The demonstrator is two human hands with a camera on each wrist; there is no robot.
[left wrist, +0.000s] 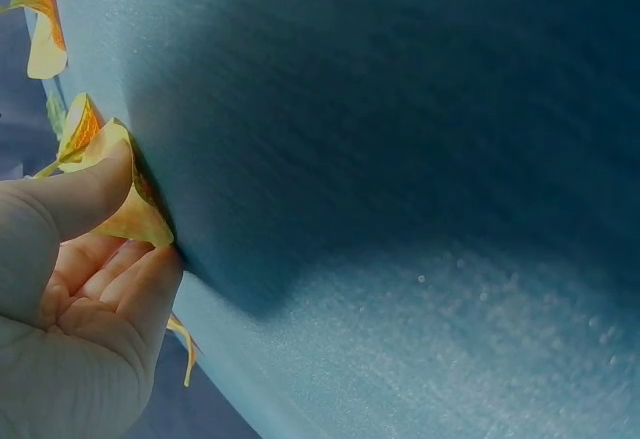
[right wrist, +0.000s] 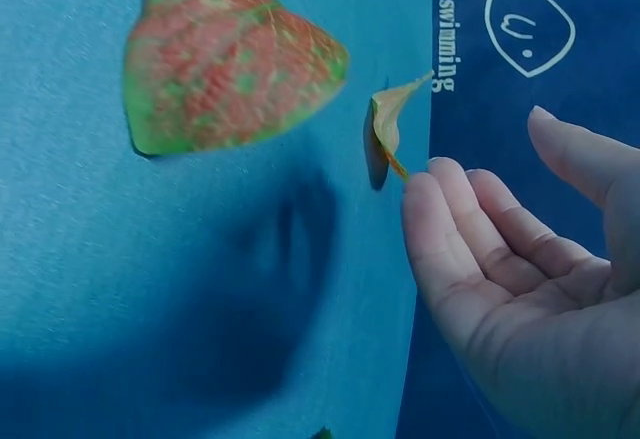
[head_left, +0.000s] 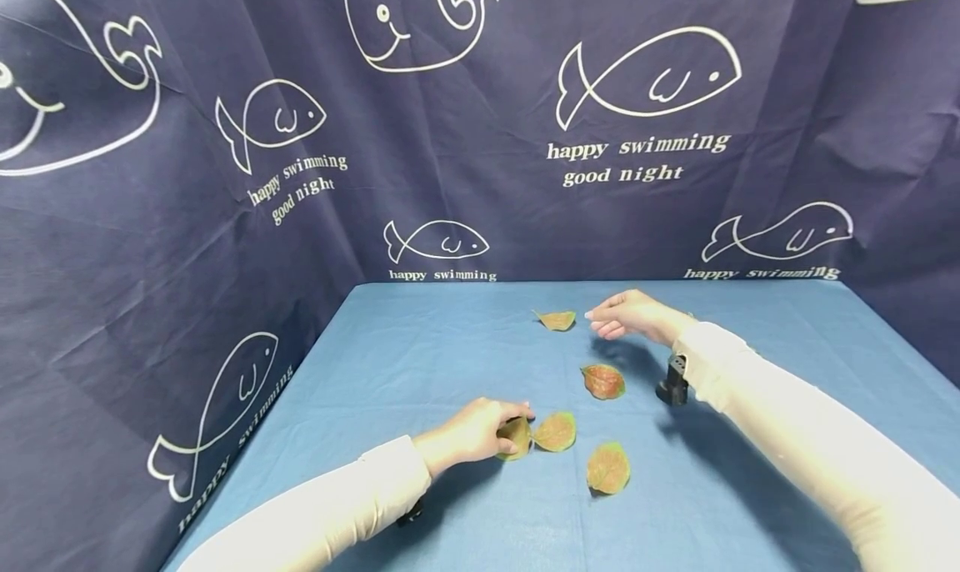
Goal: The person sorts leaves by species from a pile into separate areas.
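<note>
My left hand [head_left: 468, 433] is low over the cloth, pinching a yellow-green leaf [head_left: 517, 432] between thumb and fingers; the left wrist view shows the thumb on this curled leaf [left wrist: 140, 221]. Just right of it lies another yellow-green leaf [head_left: 555, 432], their tips close together. My right hand [head_left: 633, 315] hovers near the back of the table, thumb apart from the loosely bent fingers, nothing held. Left of its fingertips sits a yellowish leaf [head_left: 557, 320] with a thin stem. A reddish leaf with green edges [right wrist: 230, 69] lies nearer me.
Another orange-green leaf [head_left: 608, 469] lies toward the front of the blue cloth [head_left: 420, 347]. Dark blue curtains [head_left: 480, 163] printed with white fish stand behind and along the sides. A black wrist camera [head_left: 675, 380] hangs beneath the right sleeve.
</note>
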